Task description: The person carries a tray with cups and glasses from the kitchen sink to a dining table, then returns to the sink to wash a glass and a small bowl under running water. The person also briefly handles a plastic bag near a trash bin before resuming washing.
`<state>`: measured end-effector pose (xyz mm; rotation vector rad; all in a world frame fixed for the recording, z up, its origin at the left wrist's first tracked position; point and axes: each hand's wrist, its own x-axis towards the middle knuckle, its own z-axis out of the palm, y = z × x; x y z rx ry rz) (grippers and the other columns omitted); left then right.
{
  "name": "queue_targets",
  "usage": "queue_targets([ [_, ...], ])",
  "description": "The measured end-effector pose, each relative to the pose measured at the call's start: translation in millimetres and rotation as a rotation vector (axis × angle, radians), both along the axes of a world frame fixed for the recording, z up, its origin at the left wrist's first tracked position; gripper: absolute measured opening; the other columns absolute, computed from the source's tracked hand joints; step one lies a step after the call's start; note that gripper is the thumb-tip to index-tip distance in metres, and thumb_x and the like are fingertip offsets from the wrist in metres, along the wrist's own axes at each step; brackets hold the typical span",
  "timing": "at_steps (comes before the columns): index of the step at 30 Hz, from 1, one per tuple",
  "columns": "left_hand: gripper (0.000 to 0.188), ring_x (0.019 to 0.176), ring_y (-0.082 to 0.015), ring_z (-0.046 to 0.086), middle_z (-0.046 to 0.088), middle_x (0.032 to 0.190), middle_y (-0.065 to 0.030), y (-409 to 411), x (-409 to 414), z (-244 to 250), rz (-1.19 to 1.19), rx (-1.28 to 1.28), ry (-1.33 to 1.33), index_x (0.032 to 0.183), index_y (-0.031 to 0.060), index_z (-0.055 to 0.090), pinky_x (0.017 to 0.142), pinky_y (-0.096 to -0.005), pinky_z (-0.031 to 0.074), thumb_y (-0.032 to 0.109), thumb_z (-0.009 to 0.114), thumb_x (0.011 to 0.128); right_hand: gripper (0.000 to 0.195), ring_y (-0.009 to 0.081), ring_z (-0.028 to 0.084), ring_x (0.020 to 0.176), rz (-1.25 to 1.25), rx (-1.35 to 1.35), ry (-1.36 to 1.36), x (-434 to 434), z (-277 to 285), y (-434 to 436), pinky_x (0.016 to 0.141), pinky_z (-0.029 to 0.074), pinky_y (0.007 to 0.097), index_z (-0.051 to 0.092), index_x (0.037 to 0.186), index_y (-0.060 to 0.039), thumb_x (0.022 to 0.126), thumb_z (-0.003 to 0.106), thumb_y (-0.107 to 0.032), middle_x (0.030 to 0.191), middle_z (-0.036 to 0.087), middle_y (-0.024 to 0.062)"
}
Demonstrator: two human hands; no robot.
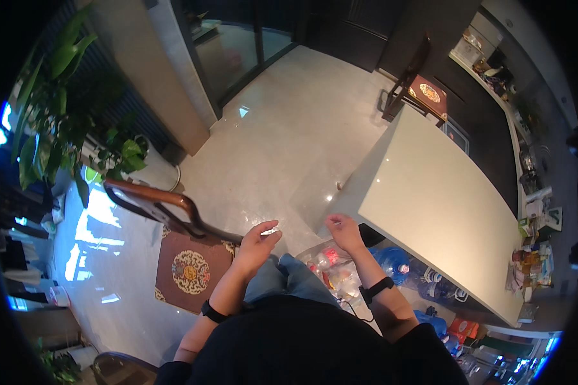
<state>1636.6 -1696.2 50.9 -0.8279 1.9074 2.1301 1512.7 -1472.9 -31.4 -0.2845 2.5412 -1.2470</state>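
Observation:
My left hand (259, 245) is raised in front of my body with thumb and fingers apart, holding nothing. Level with it on the right, my right hand (345, 233) is loosely curled, and nothing shows in it. The right hand is nearest to the corner of a white countertop (428, 192), apart from it. Below the right forearm lies a clear plastic bag (342, 276) of bottles. A wooden chair with a patterned brown seat cushion (191, 272) stands beside my left forearm. Dark bands circle both wrists.
Large blue water bottles (390, 262) sit under the countertop's near side. A second wooden chair (426, 94) stands at its far end. Pale glossy floor (279, 130) stretches ahead to glass doors (236, 53). On the left, a leafy plant grows in a white pot (156, 168).

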Motion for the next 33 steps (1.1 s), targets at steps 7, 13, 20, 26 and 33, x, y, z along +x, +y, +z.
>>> queue_targets([
  [7,0.042,0.088,-0.015,0.054,0.058,0.103,-0.0077,9,-67,2,-0.218,-0.079,-0.088,0.122,0.004,0.053,0.077,-0.0279,0.046,0.021,0.062,0.085,0.024,0.0172,0.063,0.068,-0.217,-0.108,-0.161,2,-15,21,0.066,0.049,0.0298,0.066,0.092,-0.0035,0.083,0.062,-0.026,0.079,0.067,0.0097],
  [13,0.045,0.074,-0.012,0.054,0.06,0.086,-0.0079,20,-129,-14,-0.377,-0.174,0.007,0.121,0.002,0.054,0.068,-0.0244,0.044,0.022,0.065,0.083,0.022,0.0115,0.061,0.067,-0.322,-0.394,-0.32,32,-56,14,0.064,0.049,0.027,0.065,0.093,-0.0015,0.085,0.061,-0.022,0.077,0.067,0.0064],
  [20,0.043,0.099,-0.018,0.055,0.054,0.12,-0.0097,22,-206,-9,-0.555,-0.231,-0.039,0.124,0.0038,0.052,0.081,-0.0302,0.047,0.021,0.061,0.086,0.031,0.011,0.061,0.065,-0.361,-0.447,-0.344,30,-31,-6,0.059,0.05,0.024,0.061,0.105,-0.0018,0.088,0.061,-0.027,0.078,0.064,0.0054],
  [26,0.041,0.099,-0.017,0.055,0.056,0.116,-0.0075,9,-260,2,-0.523,-0.176,0.065,0.123,0.005,0.052,0.079,-0.0297,0.047,0.021,0.061,0.086,0.028,0.0125,0.061,0.066,-0.422,-0.48,-0.322,-16,-4,-34,0.06,0.049,0.0262,0.064,0.098,-0.0008,0.086,0.061,-0.026,0.08,0.066,0.006],
  [33,0.039,0.081,-0.0129,0.054,0.059,0.089,-0.0029,-108,-321,-19,-0.204,-0.059,0.133,0.119,0.006,0.055,0.074,-0.0299,0.047,0.022,0.063,0.083,0.031,0.0114,0.06,0.071,-0.232,-0.398,-0.442,-132,2,-115,0.059,0.05,0.0253,0.061,0.107,-0.0017,0.089,0.058,-0.027,0.085,0.063,0.0053],
])
